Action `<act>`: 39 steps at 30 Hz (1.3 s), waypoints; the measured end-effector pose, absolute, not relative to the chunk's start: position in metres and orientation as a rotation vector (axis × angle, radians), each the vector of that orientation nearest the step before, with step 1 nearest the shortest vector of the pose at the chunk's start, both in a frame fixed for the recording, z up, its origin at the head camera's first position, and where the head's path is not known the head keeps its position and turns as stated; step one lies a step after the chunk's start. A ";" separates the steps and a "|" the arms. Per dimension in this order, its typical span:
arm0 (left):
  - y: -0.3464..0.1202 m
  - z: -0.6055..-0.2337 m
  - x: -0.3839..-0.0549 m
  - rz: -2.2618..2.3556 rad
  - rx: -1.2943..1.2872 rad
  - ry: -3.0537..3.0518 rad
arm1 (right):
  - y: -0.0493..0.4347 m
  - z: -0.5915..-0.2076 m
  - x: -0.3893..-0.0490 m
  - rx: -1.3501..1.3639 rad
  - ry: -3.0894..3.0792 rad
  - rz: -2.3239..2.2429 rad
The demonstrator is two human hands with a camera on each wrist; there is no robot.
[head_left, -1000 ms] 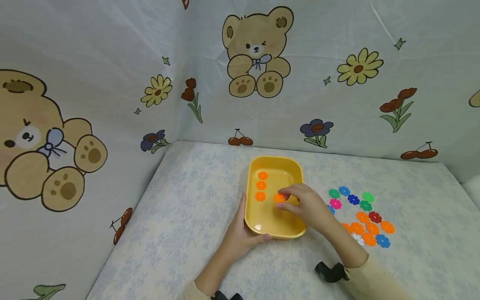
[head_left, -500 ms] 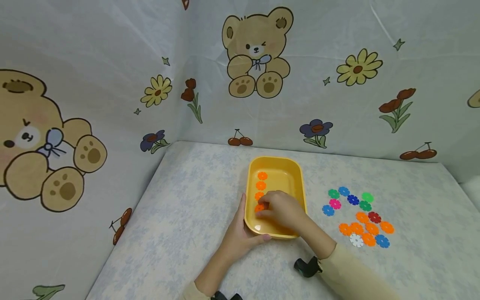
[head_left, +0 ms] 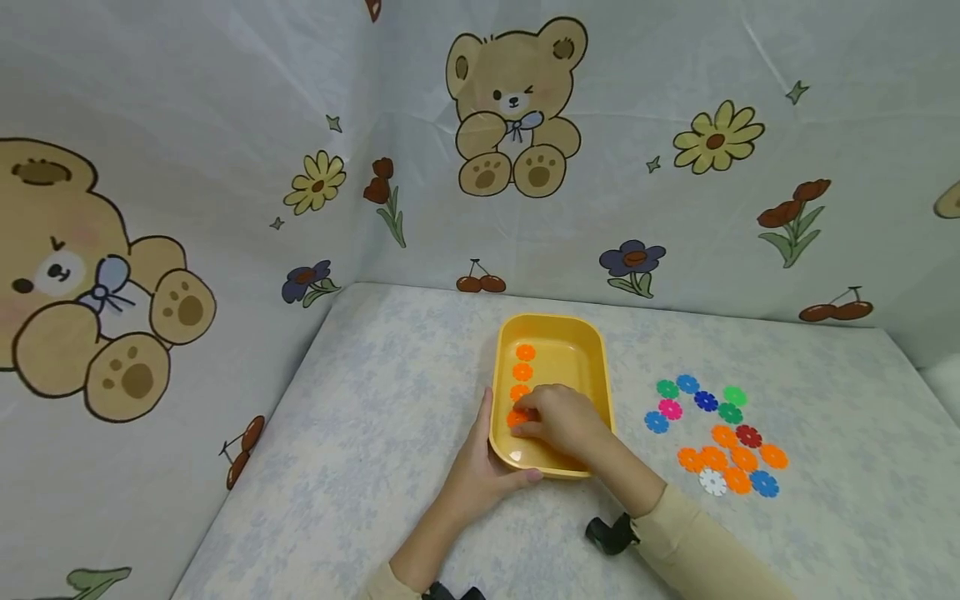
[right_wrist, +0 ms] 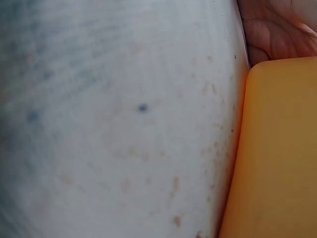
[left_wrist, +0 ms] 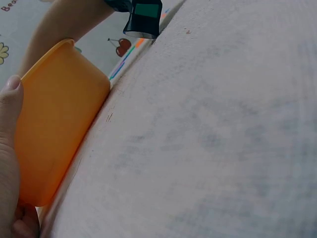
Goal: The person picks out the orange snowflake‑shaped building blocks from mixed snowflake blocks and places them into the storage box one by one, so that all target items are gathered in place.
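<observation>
A yellow plastic tray (head_left: 573, 354) lies on the table. My left hand (head_left: 474, 482) holds it at the near left corner, fingers along its left side and thumb along the front rim. The thumb (left_wrist: 9, 116) also shows against the tray wall (left_wrist: 64, 124) in the left wrist view. Inside the tray my right hand (head_left: 564, 423) pinches an orange notched disc (head_left: 515, 418) at the near end of a column. Three more discs, the farthest an orange one (head_left: 526, 352), run along the left side. In the right wrist view, the tray wall (right_wrist: 280, 148) hides the right fingers.
Right of the tray, flat notched discs in several colours lie loosely on the table, among them a pink disc (head_left: 671, 409), a white disc (head_left: 712, 482) and a red disc (head_left: 748, 436). A bear-printed cloth (head_left: 517, 233) stands behind the table.
My right hand has moved left across the tray with the orange disc, from the middle to the near end of the column. The left hand has stayed on the tray.
</observation>
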State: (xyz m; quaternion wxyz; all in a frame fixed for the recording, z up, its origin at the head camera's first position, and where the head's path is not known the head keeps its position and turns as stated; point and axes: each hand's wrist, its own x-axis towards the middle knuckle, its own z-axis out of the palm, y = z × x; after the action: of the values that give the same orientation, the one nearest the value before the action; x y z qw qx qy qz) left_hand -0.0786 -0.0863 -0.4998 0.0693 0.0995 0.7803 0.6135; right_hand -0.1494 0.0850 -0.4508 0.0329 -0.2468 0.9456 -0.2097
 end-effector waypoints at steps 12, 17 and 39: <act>-0.086 -0.499 -0.078 1.829 0.299 2.367 | 0.084 -0.452 -0.149 -0.710 2.880 -0.670; -0.086 -0.499 -0.078 1.819 0.289 2.372 | 0.084 -0.451 -0.150 -0.707 2.872 -0.685; -0.086 -0.499 -0.077 1.809 0.304 2.383 | 0.086 -0.448 -0.149 -0.745 2.946 -0.731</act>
State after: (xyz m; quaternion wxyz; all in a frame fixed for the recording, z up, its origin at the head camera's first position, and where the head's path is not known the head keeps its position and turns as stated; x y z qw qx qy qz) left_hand -0.0775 -0.0863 -0.4988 0.0672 0.1008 0.7907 0.6001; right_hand -0.1491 0.0864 -0.4479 0.0080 -0.2382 0.9426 -0.2339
